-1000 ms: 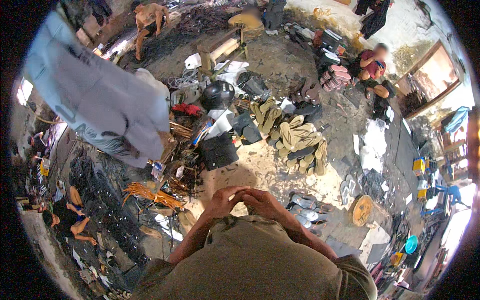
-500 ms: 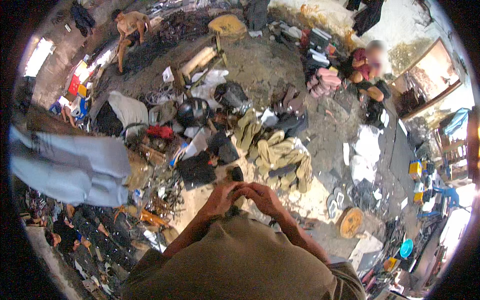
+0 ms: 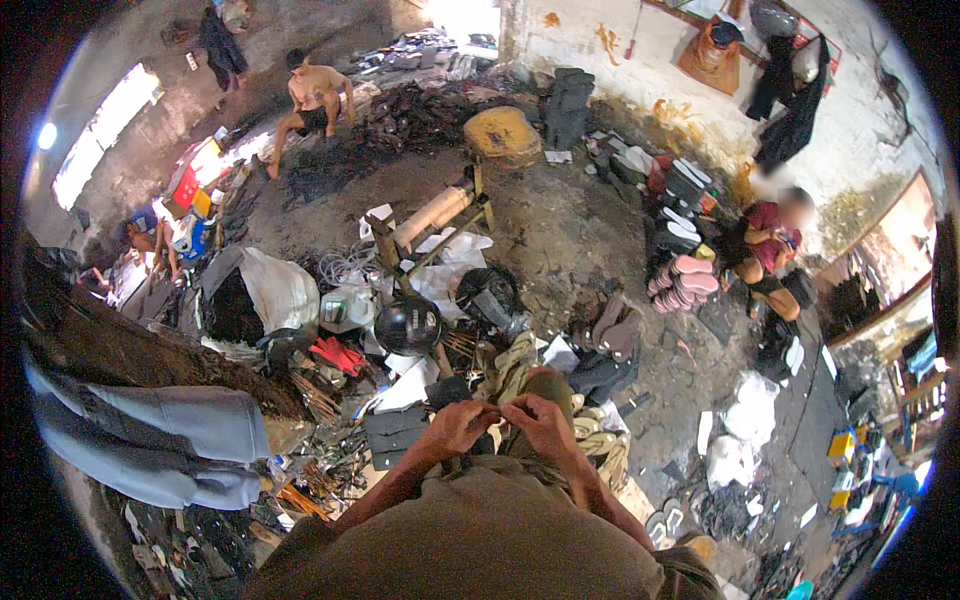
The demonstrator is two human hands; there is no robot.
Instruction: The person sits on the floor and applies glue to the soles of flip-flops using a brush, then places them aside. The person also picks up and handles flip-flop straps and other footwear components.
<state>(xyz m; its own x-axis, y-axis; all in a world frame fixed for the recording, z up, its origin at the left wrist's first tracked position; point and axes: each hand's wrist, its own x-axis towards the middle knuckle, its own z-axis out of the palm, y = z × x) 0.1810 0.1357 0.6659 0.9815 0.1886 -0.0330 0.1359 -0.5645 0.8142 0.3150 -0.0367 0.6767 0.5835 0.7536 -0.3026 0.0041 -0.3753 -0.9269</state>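
Note:
My left hand [image 3: 462,428] and my right hand [image 3: 540,422] are close together in front of my shirt, fingertips nearly meeting. Both have their fingers pinched; anything between them is too small to make out. Just beyond the right hand is an olive-brown rounded shape [image 3: 548,384] that looks like a clothed knee. Dark square sheets [image 3: 394,434] lie beyond the left hand. Olive-coloured strap-like pieces [image 3: 612,452] are heaped to the right of the right hand, partly hidden by it.
A black helmet [image 3: 408,326] and red cloth [image 3: 338,354] lie ahead on the left. Grey-blue sheeting [image 3: 170,440] is at far left. Pink soles [image 3: 686,282] are stacked near a seated person [image 3: 768,245] at right. Another person [image 3: 316,98] sits far left. White bags [image 3: 740,430] lie right.
The view has tilted up, bringing more of the far wall into sight. My hands have drawn slightly apart at the palms, fingertips still close. The olive-brown rounded shape has come up beyond the right hand.

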